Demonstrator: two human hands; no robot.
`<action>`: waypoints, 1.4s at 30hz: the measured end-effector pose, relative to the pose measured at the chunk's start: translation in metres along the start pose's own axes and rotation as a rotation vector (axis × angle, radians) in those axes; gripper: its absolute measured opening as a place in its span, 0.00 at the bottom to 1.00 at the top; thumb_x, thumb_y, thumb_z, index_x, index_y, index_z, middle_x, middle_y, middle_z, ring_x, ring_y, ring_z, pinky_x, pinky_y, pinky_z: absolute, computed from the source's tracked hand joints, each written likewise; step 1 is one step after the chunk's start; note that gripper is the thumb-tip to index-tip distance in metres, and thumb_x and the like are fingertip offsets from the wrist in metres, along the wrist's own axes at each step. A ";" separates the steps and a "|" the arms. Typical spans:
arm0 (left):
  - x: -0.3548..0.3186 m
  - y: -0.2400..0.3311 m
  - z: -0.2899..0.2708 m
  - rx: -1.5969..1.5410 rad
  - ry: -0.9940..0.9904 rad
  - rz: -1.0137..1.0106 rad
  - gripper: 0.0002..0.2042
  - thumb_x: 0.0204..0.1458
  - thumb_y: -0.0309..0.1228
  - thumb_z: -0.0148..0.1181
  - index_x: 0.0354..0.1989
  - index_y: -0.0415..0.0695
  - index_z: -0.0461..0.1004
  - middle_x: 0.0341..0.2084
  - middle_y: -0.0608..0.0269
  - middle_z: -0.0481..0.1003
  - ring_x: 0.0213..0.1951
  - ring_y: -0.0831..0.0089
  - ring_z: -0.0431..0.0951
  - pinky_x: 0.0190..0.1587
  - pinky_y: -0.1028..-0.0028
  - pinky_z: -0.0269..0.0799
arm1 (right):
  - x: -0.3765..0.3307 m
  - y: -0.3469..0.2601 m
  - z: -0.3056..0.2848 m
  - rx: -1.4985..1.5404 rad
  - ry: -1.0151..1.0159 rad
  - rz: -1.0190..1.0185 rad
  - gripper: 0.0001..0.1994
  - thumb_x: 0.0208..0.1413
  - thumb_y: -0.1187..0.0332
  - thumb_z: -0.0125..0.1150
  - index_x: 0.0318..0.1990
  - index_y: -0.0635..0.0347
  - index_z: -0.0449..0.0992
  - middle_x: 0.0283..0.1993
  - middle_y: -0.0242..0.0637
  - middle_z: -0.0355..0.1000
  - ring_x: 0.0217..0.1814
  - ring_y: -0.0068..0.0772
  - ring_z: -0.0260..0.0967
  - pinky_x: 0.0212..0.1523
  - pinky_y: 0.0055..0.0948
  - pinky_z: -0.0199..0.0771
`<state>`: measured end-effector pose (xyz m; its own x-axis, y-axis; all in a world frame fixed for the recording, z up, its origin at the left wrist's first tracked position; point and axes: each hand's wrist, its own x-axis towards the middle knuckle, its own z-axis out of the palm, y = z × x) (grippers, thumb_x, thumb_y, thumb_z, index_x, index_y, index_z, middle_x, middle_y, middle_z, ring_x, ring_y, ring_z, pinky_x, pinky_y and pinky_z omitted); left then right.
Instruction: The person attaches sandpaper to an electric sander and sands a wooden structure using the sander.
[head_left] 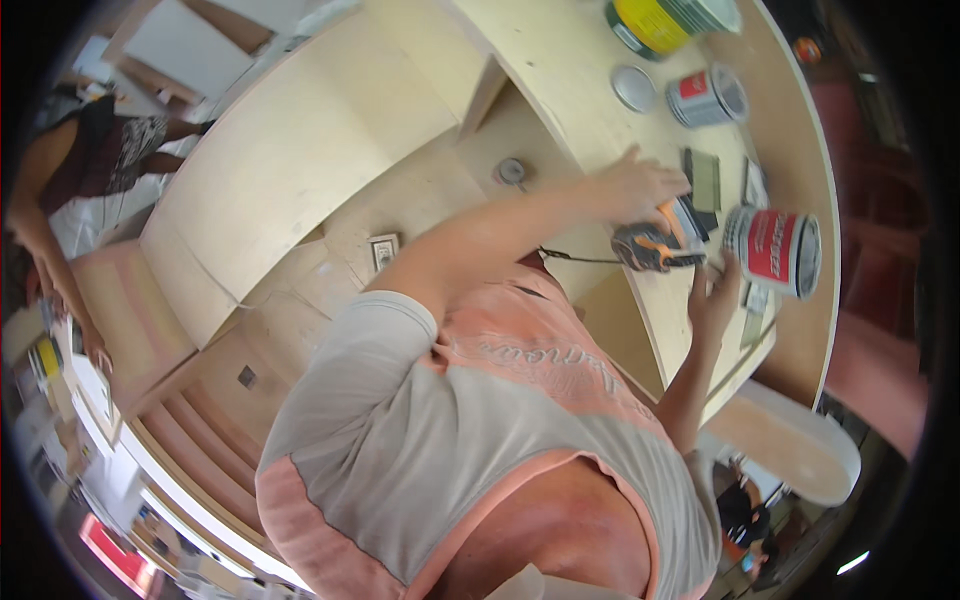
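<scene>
A black and orange power sander (650, 248) with a dark cord lies on the pale wooden worktop (600, 120), its flat grey pad side partly showing. My left hand (645, 190) reaches across from the left, one finger raised apart and the others stretched out over the sander's orange edge; whether they touch it is unclear. On the near side, my right hand (715, 290) has its fingers spread between the sander's black end and a red-labelled metal can (772, 250). Dark and greenish flat pads (702, 178) rest just beyond the sander.
Farther along the worktop stand a second red-labelled can (706, 96), a round lid (633, 88) and a yellow and green tub (665, 22). A raised board (815, 180) borders the right side. Below lies a small round container (512, 172). Another person (75, 180) works at far left.
</scene>
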<state>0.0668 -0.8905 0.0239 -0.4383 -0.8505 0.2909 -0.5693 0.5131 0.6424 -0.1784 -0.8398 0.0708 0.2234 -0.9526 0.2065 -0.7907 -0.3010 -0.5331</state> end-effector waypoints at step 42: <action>-0.051 0.039 0.051 -2.156 -0.058 -1.030 0.21 0.53 0.40 0.57 0.52 0.44 0.66 0.43 0.55 0.73 0.43 0.61 0.76 0.44 0.63 0.76 | -0.012 -0.026 0.030 0.367 -0.030 -0.158 0.27 0.39 0.62 0.73 0.50 0.55 0.72 0.45 0.50 0.61 0.45 0.46 0.64 0.43 0.36 0.72</action>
<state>0.0309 -0.8211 -0.0019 -0.6303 -0.6279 -0.4567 0.6858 -0.7260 0.0516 -0.1433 -0.8219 0.0578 0.3468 -0.8926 0.2881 -0.4904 -0.4344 -0.7555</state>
